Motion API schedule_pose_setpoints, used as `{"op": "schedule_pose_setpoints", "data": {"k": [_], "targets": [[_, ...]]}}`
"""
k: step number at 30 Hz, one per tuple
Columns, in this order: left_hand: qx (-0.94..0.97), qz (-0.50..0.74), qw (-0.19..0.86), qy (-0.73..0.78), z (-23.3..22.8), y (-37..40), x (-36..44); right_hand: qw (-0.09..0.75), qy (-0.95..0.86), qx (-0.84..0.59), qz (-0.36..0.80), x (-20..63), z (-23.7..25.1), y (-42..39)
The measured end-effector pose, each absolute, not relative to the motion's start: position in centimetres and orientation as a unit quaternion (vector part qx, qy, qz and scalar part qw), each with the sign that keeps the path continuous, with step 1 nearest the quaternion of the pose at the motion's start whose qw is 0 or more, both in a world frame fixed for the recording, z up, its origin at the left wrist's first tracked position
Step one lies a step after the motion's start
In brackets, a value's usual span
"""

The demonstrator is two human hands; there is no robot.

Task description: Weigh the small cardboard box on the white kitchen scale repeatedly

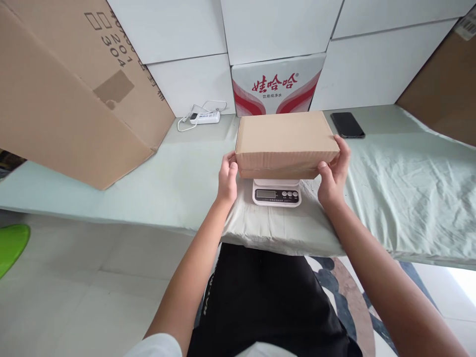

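Note:
A closed brown cardboard box point(284, 141) rests on or just above a small white digital scale point(275, 192) at the middle of the cloth-covered table point(401, 198). My left hand point(227, 177) grips the box's left end. At the box's right end, my right hand point(334, 173) has its fingers wrapped around the corner. The scale's display and buttons peek out below the box's front edge; whether the box touches the platform I cannot tell.
A large brown carton point(70, 94) leans at the left. A red-and-white printed carton point(277, 87) stands behind the box against white boxes. A white power strip point(204, 117) lies back left, a black phone point(347, 125) back right. Another brown carton point(442, 89) stands far right.

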State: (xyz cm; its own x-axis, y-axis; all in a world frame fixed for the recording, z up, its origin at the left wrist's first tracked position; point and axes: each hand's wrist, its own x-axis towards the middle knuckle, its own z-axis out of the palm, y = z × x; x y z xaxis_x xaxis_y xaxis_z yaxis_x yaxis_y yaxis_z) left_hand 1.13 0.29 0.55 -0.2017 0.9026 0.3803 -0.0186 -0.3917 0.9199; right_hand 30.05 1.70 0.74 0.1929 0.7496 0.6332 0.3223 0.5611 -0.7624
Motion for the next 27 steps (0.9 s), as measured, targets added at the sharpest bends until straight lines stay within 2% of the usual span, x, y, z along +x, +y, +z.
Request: {"op": "schedule_pose_setpoints", "data": {"k": [14,27], "targets": [[0.504,0.661,0.350,0.432,0.6,0.4,1.3,0.674,-0.594,-0.418,0.135,31.0,-0.6,3.1],[0.505,0.657,0.368,0.422,0.3,0.7,1.1,0.642,-0.606,-0.444,0.150,30.5,0.6,2.3]]}}
